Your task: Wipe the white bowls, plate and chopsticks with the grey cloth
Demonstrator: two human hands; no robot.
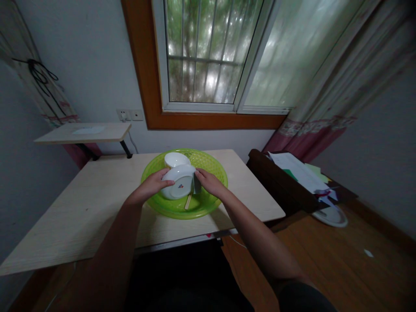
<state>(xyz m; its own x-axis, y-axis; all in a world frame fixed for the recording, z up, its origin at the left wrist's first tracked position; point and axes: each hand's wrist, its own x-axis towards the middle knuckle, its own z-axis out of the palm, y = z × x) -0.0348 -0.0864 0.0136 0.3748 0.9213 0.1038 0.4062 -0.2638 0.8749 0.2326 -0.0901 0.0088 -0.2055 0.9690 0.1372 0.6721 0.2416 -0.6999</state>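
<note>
My left hand (155,185) grips the left edge of a white plate (178,181), thumb on its near face. The plate is tilted up over a green basin (208,208), its underside with a small flower print towards me. At the plate's right edge, my right hand (209,182) is closed on a flat grey-green piece (196,184), perhaps a scouring pad, which hangs below the fingers. Behind the plate a white bowl (176,158) sits in the basin. Pale chopsticks (188,201) lie below the plate, their upper ends hidden.
The basin stands on a light wooden table (107,195). A small raised shelf (87,132) is at the back left, near a wall socket (130,115). To the right is a dark brown piece of furniture (276,182) with papers (295,169) on it. A barred window (211,52) is behind.
</note>
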